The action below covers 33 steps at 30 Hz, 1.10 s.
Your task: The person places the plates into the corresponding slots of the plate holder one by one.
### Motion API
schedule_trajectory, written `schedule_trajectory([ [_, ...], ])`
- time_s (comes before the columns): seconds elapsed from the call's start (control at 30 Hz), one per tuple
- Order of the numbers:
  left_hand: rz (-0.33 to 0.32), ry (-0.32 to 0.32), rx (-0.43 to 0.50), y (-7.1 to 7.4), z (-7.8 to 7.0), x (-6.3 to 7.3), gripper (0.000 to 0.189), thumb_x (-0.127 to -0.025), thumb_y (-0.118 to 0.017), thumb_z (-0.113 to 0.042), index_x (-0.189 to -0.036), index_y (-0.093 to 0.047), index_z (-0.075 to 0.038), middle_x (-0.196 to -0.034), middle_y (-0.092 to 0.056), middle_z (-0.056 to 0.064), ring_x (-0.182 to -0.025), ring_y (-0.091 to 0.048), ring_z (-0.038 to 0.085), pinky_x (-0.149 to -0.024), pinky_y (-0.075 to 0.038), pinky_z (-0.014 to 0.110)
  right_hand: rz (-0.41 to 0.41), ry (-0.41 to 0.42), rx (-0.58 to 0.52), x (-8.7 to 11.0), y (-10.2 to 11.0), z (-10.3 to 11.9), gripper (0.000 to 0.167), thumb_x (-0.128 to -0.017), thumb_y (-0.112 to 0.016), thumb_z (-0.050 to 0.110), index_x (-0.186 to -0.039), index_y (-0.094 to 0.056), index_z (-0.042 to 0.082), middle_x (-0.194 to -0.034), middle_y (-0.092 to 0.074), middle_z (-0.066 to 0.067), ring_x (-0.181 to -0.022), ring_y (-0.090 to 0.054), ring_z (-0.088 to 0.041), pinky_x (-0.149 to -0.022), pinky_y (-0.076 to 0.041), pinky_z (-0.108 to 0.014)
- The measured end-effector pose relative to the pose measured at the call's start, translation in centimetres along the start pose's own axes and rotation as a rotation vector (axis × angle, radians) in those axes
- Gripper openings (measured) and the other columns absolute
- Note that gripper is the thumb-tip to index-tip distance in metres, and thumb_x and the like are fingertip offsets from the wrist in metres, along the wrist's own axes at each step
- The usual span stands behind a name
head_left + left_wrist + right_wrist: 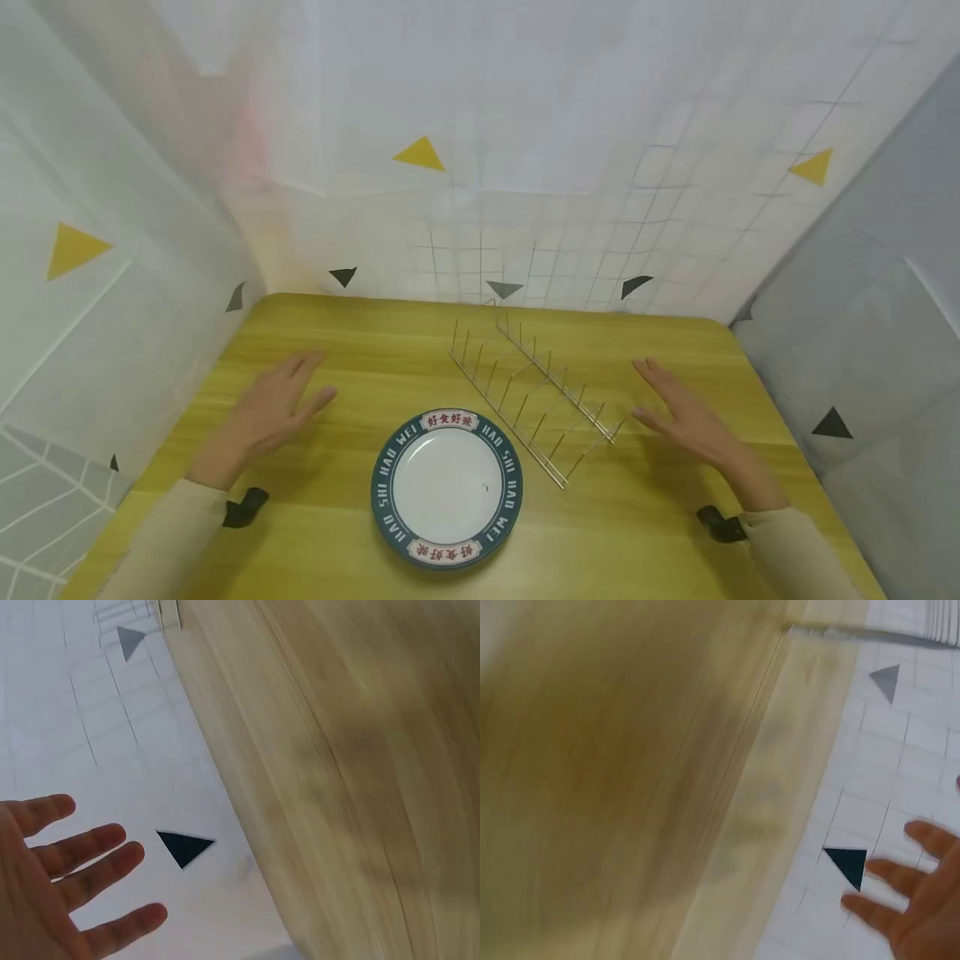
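Observation:
A white plate (pixel 447 485) with a dark teal rim, white lettering and red characters lies near the front middle of the table. Just behind it and to its right, a wire dish rack (pixel 525 392) stands at a slant, with nothing in its slots. My left hand (pixel 272 408) hovers left of the plate, fingers extended and holding nothing. On the other side, my right hand (pixel 686 421) is held out beside the rack's right end, also without anything in it. Spread fingers (pixel 90 877) show in the left wrist view; the right wrist view has similar fingers (pixel 900 881).
The wooden table (pixel 360 333) has white sheeted walls (pixel 525 108) behind it and on both sides. Yellow and black triangle markers are stuck on the walls. In the right wrist view, the end of the rack (pixel 870 634) shows at the top.

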<state>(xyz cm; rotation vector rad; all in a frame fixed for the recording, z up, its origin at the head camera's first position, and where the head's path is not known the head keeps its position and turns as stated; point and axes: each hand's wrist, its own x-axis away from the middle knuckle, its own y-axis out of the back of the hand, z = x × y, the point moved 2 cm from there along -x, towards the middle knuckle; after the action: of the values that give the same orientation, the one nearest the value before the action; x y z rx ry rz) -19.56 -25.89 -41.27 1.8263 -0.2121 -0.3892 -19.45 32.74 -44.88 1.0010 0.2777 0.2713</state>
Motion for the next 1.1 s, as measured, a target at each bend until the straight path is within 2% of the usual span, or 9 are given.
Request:
schedule_trajectory([
  [0.1, 0.032, -0.042, 0.059, -0.3, -1.2, -0.5, 0.068, -0.101, -0.044, -0.05, -0.152, -0.032, -0.008, -0.148, -0.044, 0.02, -0.131, -0.046, 0.042, -0.105, -0.037, 0.061, 0.05, 0.061, -0.112, -0.4, -0.6, 1.0, 0.082, -0.093, -0.066, 0.026, -0.158, -0.016, 0.021, -0.163, -0.01, -0.018, -0.143, -0.017, -0.053, -0.102, -0.02, -0.077],
  [0.27, 0.115, -0.087, 0.212, -1.2, -3.1, -1.6, 0.063, -0.099, -0.05, -0.05, -0.152, -0.035, -0.019, -0.133, -0.056, 0.009, -0.114, -0.059, 0.027, -0.093, -0.05, 0.05, 0.145, 0.127, -0.177, -1.1, -1.6, 1.9, 0.098, -0.085, -0.076, 0.027, -0.158, -0.012, 0.023, -0.163, -0.015, -0.016, -0.142, -0.023, -0.051, -0.102, -0.03, -0.071],
  [0.47, 0.279, -0.129, 0.348, -3.0, -4.2, -2.7, 0.07, -0.089, -0.063, -0.055, -0.15, -0.038, -0.03, -0.107, -0.061, 0.004, -0.092, -0.058, 0.016, -0.078, -0.05, 0.036, 0.265, 0.169, -0.287, -2.5, -3.1, 2.1, 0.106, -0.082, -0.079, 0.028, -0.159, -0.006, 0.024, -0.165, -0.01, -0.008, -0.143, -0.024, -0.049, -0.104, -0.033, -0.068],
  [0.57, 0.353, -0.172, 0.377, -4.1, -4.5, -3.0, 0.078, -0.085, -0.069, -0.053, -0.151, -0.035, -0.028, -0.096, -0.062, 0.004, -0.083, -0.057, 0.014, -0.071, -0.05, 0.029, 0.311, 0.175, -0.335, -3.0, -3.7, 2.3, 0.108, -0.081, -0.081, 0.028, -0.159, -0.006, 0.024, -0.165, -0.009, -0.008, -0.142, -0.026, -0.05, -0.105, -0.032, -0.068],
  [0.67, 0.395, -0.203, 0.38, -4.8, -4.7, -3.2, 0.086, -0.082, -0.073, -0.054, -0.152, -0.033, -0.025, -0.087, -0.061, 0.001, -0.076, -0.055, 0.013, -0.065, -0.048, 0.024, 0.342, 0.181, -0.383, -3.3, -4.2, 2.4, 0.11, -0.08, -0.082, 0.028, -0.159, -0.005, 0.022, -0.164, -0.01, -0.014, -0.14, -0.028, -0.052, -0.106, -0.031, -0.068],
  [0.9, 0.436, -0.232, 0.394, -5.4, -5.2, -3.3, 0.089, -0.078, -0.077, -0.052, -0.15, -0.039, -0.017, -0.079, -0.057, -0.004, -0.07, -0.051, 0.01, -0.059, -0.045, 0.023, 0.38, 0.212, -0.466, -3.6, -4.2, 2.2, 0.107, -0.082, -0.079, 0.016, -0.159, -0.004, 0.017, -0.161, -0.013, -0.025, -0.138, -0.028, -0.055, -0.105, -0.03, -0.07],
  [1.1, 0.472, -0.246, 0.384, -6.2, -5.8, -3.3, 0.091, -0.073, -0.081, -0.052, -0.147, -0.042, -0.015, -0.078, -0.056, -0.005, -0.069, -0.049, 0.007, -0.06, -0.044, 0.022, 0.406, 0.201, -0.539, -4.2, -4.3, 2.0, 0.1, -0.085, -0.073, 0.006, -0.159, -0.008, 0.023, -0.16, -0.016, -0.024, -0.14, -0.027, -0.052, -0.105, -0.032, -0.069],
])
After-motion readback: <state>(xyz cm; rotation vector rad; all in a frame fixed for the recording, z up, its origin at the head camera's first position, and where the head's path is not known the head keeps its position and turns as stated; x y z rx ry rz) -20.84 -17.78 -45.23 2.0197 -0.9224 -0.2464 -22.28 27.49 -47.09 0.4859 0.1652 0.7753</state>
